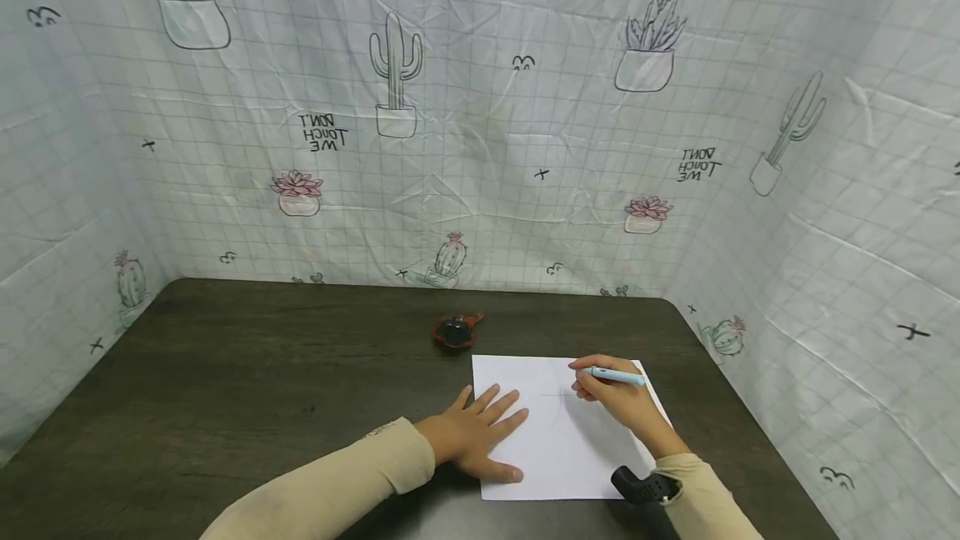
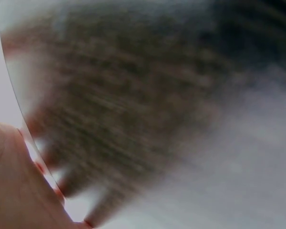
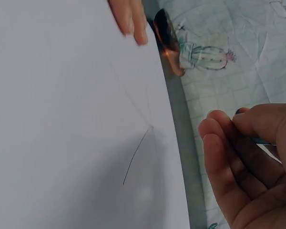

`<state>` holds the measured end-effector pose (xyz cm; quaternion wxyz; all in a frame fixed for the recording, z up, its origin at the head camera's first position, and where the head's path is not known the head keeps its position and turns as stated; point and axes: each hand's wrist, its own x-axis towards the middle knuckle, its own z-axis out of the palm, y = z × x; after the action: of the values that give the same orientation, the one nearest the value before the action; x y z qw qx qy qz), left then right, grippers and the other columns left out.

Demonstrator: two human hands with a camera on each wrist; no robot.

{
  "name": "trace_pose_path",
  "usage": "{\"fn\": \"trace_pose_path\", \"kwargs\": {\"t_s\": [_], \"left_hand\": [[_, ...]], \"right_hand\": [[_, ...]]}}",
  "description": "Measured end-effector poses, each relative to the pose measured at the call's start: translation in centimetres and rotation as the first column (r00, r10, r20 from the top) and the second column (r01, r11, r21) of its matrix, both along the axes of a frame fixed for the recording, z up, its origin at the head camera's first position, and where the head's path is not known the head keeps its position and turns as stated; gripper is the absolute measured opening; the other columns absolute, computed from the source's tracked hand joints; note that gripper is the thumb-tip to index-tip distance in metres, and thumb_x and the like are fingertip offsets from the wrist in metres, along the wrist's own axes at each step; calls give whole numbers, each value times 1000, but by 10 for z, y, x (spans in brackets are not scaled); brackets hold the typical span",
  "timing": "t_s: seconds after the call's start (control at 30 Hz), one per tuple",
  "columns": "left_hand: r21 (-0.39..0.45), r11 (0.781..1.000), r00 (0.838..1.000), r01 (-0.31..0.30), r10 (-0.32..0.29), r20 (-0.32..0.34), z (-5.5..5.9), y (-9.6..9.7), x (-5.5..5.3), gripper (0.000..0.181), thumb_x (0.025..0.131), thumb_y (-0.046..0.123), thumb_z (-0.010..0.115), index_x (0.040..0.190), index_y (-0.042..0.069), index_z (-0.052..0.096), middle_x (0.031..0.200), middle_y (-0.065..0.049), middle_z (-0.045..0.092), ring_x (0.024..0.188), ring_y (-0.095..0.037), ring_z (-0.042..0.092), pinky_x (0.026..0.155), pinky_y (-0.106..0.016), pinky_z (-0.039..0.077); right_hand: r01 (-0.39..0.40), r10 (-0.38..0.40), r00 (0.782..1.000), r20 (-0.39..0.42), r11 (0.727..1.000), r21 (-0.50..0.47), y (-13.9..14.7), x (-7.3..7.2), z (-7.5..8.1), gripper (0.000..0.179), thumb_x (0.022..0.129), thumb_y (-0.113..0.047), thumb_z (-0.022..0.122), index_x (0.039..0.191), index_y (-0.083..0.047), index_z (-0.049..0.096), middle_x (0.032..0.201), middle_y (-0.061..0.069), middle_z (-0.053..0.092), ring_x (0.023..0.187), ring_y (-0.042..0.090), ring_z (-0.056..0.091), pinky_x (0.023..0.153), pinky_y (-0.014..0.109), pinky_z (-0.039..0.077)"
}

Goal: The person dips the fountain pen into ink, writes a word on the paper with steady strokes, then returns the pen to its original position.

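Note:
A white sheet of paper [image 1: 547, 448] lies on the dark table, with faint crossing lines near its upper middle. In the right wrist view a short dark curved stroke [image 3: 134, 159] shows on the sheet beside the fainter lines. My left hand [image 1: 480, 436] rests flat with spread fingers on the paper's left edge. My right hand [image 1: 618, 398] pinches a light blue pen [image 1: 618, 375] over the paper's upper right part. Fingers hide the pen's tip. Much of the left wrist view is a dark blur beside part of the left palm [image 2: 19, 181].
A small red and black object [image 1: 455, 331] sits behind the paper; its kind is unclear. Dark wooden table [image 1: 225, 382] extends widely to the left. Cactus-printed cloth [image 1: 480, 107] hangs at the back and both sides. A black wrist device [image 1: 645, 486] overhangs the paper's lower right corner.

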<state>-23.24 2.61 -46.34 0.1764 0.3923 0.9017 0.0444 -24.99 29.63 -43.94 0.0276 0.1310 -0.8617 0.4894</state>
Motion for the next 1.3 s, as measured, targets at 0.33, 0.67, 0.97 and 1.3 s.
{"fn": "trace_pose_path", "kwargs": {"t_s": [0.33, 0.67, 0.97, 1.3], "left_hand": [[-8, 1000, 1000, -5, 5, -2, 11, -1, 7, 84, 86, 75, 41, 154, 35, 12, 162, 7, 0, 148, -21, -2, 116, -55, 5], [-21, 1000, 1000, 0, 0, -6, 2, 1, 2, 85, 86, 77, 37, 154, 37, 7, 162, 9, -4, 148, -20, -5, 116, -55, 3], [-8, 1000, 1000, -2, 2, -27, -13, 3, -6, 87, 83, 82, 34, 153, 40, 5, 161, 11, -5, 148, -18, -7, 116, -55, 1], [2, 1000, 999, 3, -3, -38, -14, 2, -6, 86, 83, 81, 34, 153, 40, 6, 161, 11, -4, 148, -18, -5, 116, -54, 2]], "right_hand": [[-74, 119, 979, 162, 962, -262, 8, -24, -5, 53, 98, -6, 54, 144, 9, 32, 127, 34, 52, 100, 12, 67, 86, 23, 52], [27, 189, 920, 343, 843, -537, 9, -29, 0, 51, 104, -8, 37, 152, -2, 21, 128, 6, 60, 97, 13, 68, 81, 23, 54], [58, 191, 918, 348, 803, -593, 10, -30, 5, 59, 103, -19, 45, 153, -5, 17, 125, -1, 63, 94, 16, 69, 79, 26, 55], [-27, 249, 910, 330, 833, -553, 9, -31, 6, 65, 101, -8, 48, 150, 7, 9, 127, 14, 61, 104, 18, 67, 88, 31, 52]]}}
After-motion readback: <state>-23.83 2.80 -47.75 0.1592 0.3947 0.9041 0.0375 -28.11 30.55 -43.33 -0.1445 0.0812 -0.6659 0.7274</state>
